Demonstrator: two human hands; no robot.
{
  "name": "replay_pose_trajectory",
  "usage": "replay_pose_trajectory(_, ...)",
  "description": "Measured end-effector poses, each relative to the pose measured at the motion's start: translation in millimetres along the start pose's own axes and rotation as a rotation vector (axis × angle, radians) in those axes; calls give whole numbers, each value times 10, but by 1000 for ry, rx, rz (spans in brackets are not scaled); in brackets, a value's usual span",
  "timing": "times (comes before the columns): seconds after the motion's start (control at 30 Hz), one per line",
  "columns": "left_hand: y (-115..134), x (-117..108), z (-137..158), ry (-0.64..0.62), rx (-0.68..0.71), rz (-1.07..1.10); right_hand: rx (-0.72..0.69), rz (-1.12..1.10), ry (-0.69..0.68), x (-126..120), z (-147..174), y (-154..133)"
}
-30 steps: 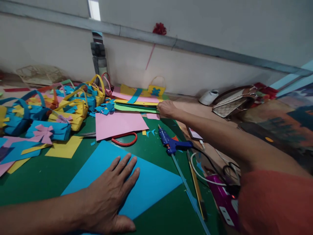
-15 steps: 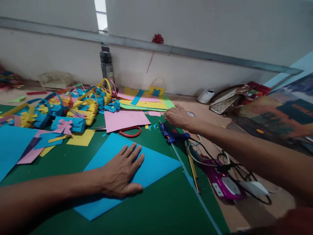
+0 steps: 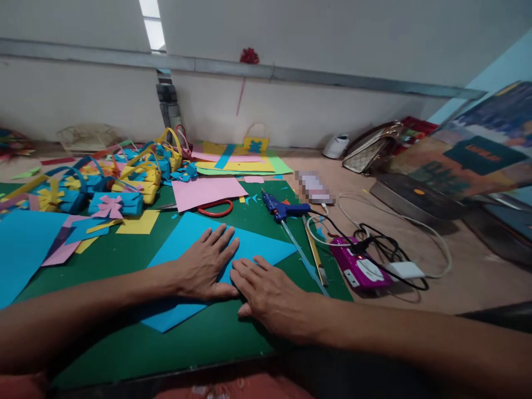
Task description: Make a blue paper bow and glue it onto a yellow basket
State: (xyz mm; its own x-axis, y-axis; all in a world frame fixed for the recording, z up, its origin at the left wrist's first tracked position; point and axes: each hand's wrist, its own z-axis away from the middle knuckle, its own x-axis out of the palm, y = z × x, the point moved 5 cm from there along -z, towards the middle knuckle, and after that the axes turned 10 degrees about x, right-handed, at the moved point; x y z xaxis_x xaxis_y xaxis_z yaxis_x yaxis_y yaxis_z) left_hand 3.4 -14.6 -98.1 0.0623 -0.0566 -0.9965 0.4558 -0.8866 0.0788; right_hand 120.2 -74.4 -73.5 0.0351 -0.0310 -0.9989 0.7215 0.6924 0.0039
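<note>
Both hands lie flat on a blue paper sheet spread on the green cutting mat, and that sheet serves as the reference for everything else. The left hand rests palm down on the middle of the sheet with its fingers spread and closed around nothing, apparently pinning the paper so it cannot slide. The right hand lies just beside it over the sheet's near right edge, also flat and open with nothing gripped, thumb side almost touching the left hand; the two seem set to press or smooth the paper. Just beyond the sheet's far corner lie red-handled scissors and a pink paper sheet, kept within reach. To the right of the sheet a blue glue gun lies on the mat, its cord running to a purple power strip farther right, off the mat. Well to the left of the sheet, a cluster of finished paper baskets is pushed aside.
</note>
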Motion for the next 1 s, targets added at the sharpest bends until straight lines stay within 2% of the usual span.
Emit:
replay_pose_trajectory(0.23, 5, 7, 16, -30, -2, -4, 22, 62, 84, 155, 129, 54)
replay_pose_trajectory(0.47, -3, 22, 27, -36, 16, 3, 211, 150, 99, 132, 345, 420)
replay_pose_trajectory(0.63, -11, 35, 42, -18, 13, -4, 293, 196, 40, 137, 423, 609)
replay_pose_trajectory(0.83, 20, 80, 125, 29, -29, -65, 332, 105, -99, 128, 305, 479)
replay_pose_trajectory(1.0, 35, 120, 178, 56, -57, -107, 159, -80, -141, 88, 115, 207)
